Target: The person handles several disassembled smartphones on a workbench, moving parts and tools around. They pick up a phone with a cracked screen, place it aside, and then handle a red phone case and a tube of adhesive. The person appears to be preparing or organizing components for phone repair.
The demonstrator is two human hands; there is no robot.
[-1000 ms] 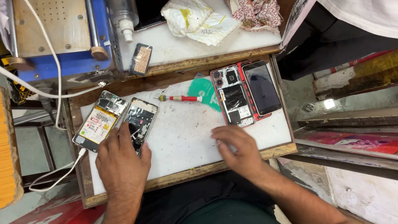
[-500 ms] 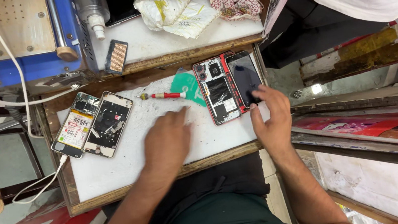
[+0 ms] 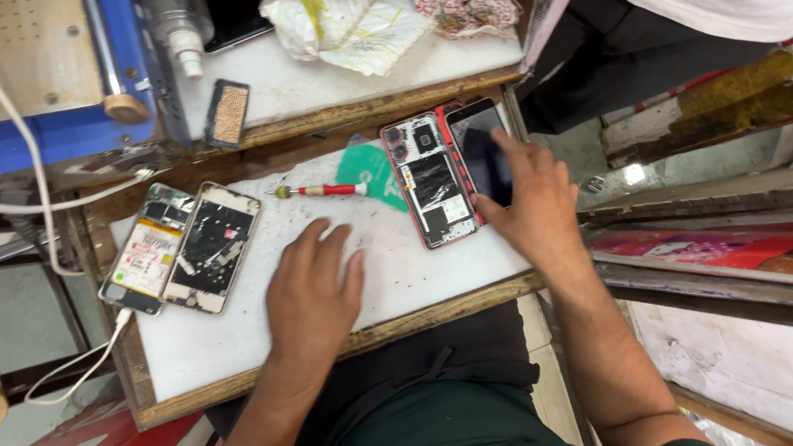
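A person sits at a small white work board (image 3: 230,344) framed in wood, both hands spread and holding nothing. The left hand (image 3: 309,289) lies flat, palm down, fingers loosely apart, on the bare middle of the board. The right hand (image 3: 535,201) rests open on a dark phone screen (image 3: 475,148) at the board's far right corner, fingertips touching the glass. Just beside that screen, touching it, lies an opened phone (image 3: 430,181) with a red frame, its insides showing. A red-handled screwdriver (image 3: 322,191) lies near a green plastic pick (image 3: 370,168) above the left hand. At the board's left edge, two more opened phones (image 3: 183,247) lie side by side, one plugged into a white cable (image 3: 81,365).
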